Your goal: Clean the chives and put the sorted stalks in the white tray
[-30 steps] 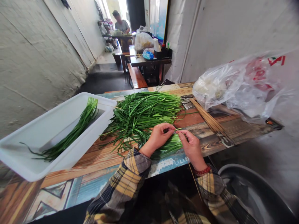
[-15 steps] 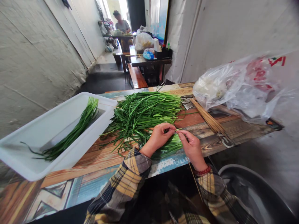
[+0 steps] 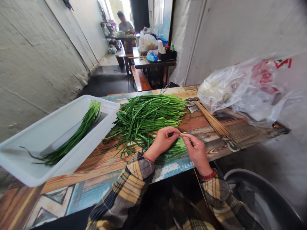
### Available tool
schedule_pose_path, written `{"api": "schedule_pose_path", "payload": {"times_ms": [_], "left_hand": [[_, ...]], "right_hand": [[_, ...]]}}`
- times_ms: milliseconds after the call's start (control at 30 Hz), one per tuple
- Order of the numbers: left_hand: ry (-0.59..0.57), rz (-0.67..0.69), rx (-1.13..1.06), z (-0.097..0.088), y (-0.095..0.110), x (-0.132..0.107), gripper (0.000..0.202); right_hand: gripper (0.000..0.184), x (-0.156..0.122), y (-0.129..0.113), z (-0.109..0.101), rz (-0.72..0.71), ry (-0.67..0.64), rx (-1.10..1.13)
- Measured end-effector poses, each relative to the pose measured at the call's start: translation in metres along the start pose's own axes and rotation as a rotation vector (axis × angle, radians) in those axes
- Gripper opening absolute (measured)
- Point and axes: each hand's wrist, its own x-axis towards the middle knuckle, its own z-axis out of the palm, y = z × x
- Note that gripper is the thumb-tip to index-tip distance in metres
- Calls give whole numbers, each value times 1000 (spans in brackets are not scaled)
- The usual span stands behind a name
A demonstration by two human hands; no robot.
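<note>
My left hand [image 3: 165,140] is closed, thumb and forefinger pinching the pale end of a garlic chive stalk [image 3: 183,133]. Close beside it my right hand [image 3: 196,149] is closed on a thin bamboo skewer [image 3: 199,182], which slants down below the hand towards my lap. The fingertips of both hands nearly meet, and the skewer's tip is hidden among them. Under my hands lies a small bunch of garlic chives [image 3: 176,150]. Just beyond is a large pile of garlic chives [image 3: 151,110], pale ends to the right.
A white plastic tub [image 3: 59,124] at left holds a bundle of chives [image 3: 76,137]. Several bamboo skewers [image 3: 211,120] lie at right near a clear plastic bag [image 3: 240,86]. A grey bin [image 3: 261,188] stands lower right. Further off, a person [image 3: 126,25] sits behind another table.
</note>
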Motion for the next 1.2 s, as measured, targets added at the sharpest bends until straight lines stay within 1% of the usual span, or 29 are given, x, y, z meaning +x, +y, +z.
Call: {"api": "schedule_pose_path", "payload": {"times_ms": [200, 433, 600, 767, 933, 1000, 1100, 1200], "left_hand": [[3, -17, -19, 0, -1, 0, 13], [2, -5, -13, 0, -2, 0, 13], [7, 47, 18, -1, -2, 0, 13], [-12, 108, 51, -1, 0, 0, 14], [-18, 92, 77, 0, 0, -1, 14], [-8, 76, 97, 1, -1, -1, 12], [14, 46, 129, 2, -2, -2, 10], [11, 48, 129, 1, -4, -2, 10]], "right_hand": [[23, 0, 1, 1, -2, 1, 15], [23, 0, 1, 0, 6, -1, 20], [23, 0, -2, 0, 7, -1, 24], [24, 1, -2, 0, 17, -6, 20], [24, 1, 0, 0, 39, -32, 16], [25, 1, 1, 1, 47, -15, 39], [33, -1, 3, 2, 74, 24, 78], [41, -2, 2, 2, 106, 4, 41]]}}
